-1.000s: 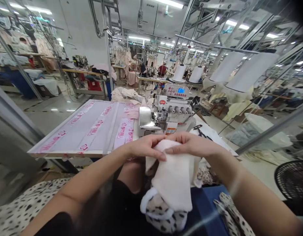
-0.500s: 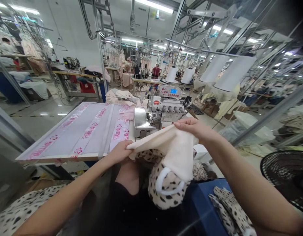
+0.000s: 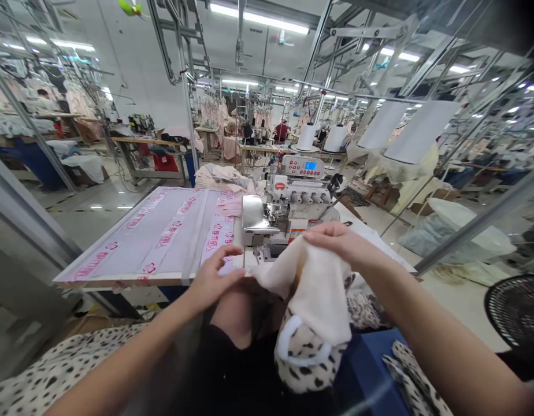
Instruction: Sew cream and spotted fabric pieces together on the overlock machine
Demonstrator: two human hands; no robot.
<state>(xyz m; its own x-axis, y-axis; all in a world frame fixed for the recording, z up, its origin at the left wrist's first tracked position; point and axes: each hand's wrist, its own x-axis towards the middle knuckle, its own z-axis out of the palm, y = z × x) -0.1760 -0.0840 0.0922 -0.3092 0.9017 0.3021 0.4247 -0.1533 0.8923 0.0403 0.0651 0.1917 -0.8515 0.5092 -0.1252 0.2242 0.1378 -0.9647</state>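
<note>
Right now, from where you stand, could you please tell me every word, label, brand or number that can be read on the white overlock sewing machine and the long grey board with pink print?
Pink characters on the long grey board: too blurred to read.
Red oval badge on the white overlock sewing machine: too small to read.
Lit blue display on its control panel: too small to read.
Orange-and-white label on its front: too small to read.

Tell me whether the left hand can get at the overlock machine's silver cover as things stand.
Probably yes: the left hand is close before the silver cover, with no object between them; the cream fabric lies to its right.
</note>
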